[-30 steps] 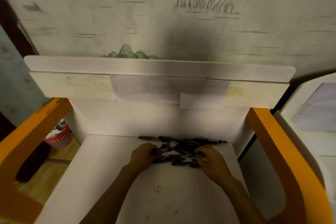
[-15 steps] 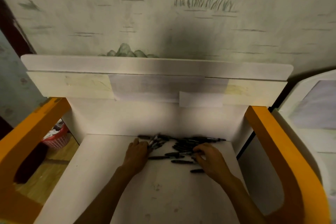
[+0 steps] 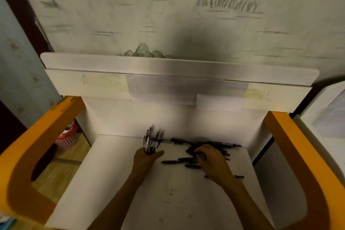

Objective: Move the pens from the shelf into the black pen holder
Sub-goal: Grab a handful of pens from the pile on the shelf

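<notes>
Several black pens (image 3: 188,159) lie scattered at the back of the white shelf board (image 3: 115,183), near its rear wall. My left hand (image 3: 145,158) is closed around a bunch of pens (image 3: 152,141) that stand up out of the fist, blurred. My right hand (image 3: 212,162) rests palm down on the loose pens, fingers curled over some of them; whether it grips any is hidden. A single pen (image 3: 239,176) lies to the right of my right wrist. No black pen holder is in view.
Orange side panels (image 3: 28,157) frame the shelf on the left and right (image 3: 298,155). A white upper shelf edge (image 3: 168,78) with taped paper juts out above. A red basket (image 3: 68,140) sits on the wooden floor at the left.
My left hand has closed on a bunch of pens and raised them upright off the board. My right hand has slid slightly forward over the remaining pens, which are more spread out.
</notes>
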Available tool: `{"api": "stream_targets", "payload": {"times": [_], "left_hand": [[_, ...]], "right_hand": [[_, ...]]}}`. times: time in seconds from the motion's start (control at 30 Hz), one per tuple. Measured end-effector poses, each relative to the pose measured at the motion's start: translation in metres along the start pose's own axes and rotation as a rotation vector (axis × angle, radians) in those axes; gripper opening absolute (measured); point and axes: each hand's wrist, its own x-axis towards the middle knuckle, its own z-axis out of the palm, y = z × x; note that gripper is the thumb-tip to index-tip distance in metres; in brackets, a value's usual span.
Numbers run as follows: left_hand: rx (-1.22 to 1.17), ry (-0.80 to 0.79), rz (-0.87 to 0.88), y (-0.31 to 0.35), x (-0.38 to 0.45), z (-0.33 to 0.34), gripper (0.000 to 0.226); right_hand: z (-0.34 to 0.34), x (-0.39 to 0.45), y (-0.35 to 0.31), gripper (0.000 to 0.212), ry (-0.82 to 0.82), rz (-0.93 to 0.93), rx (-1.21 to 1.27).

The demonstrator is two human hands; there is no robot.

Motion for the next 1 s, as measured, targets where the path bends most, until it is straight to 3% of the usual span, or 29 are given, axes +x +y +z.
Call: {"api": "stream_targets", "payload": {"times": [0.17, 0.4, 0.6, 0.7, 0.83, 1.0], "left_hand": [[-0.197, 0.163, 0.111, 0.009, -0.004, 0.004, 0.024], [-0.205, 0.086, 0.134, 0.005, 0.000, 0.006, 0.030], [-0.259, 0.271, 0.243, 0.021, -0.003, 0.010, 0.023], [-0.225, 0.366, 0.352, 0.021, -0.002, 0.011, 0.026], [-0.060, 0.392, 0.446, 0.011, 0.002, 0.012, 0.014], [-0.066, 0.346, 0.328, -0.019, 0.003, 0.011, 0.013]], "right_hand": [[0.003, 0.002, -0.006, 0.024, 0.012, -0.005, -0.006], [0.007, -0.002, -0.010, 0.025, 0.023, 0.006, -0.012], [0.004, -0.004, -0.012, 0.024, 0.051, 0.008, -0.011], [0.003, -0.006, -0.012, 0.024, 0.057, 0.008, -0.018], [0.003, -0.010, -0.012, 0.025, 0.051, 0.036, -0.033], [0.001, -0.014, -0.016, 0.024, 0.057, 0.044, -0.035]]}}
